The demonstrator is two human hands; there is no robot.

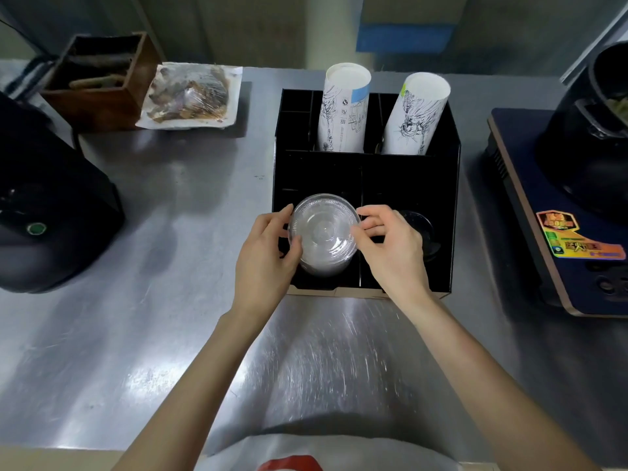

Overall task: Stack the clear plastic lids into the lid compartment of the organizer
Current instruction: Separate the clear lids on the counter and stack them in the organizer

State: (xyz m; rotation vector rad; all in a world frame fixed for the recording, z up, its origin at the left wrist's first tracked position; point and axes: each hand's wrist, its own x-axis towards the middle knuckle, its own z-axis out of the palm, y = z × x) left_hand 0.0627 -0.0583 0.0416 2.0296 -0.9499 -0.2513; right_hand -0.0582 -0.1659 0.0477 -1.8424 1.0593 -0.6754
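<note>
A stack of clear plastic lids (323, 232) stands in the front left compartment of the black organizer (438, 185). My left hand (265, 256) grips the stack's left side with thumb and fingers. On the right rim of the top lid rest the pinched fingertips of my right hand (390, 249). A few dark-looking lids (419, 229) lie in the front right compartment, partly hidden behind my right hand.
Two stacks of printed paper cups (343, 110) (414, 113) lean in the organizer's rear compartments. A wrapped food tray (190, 96) and wooden box (102, 76) sit back left. A black appliance (44, 205) stands left, a cooker on a base (560, 212) right.
</note>
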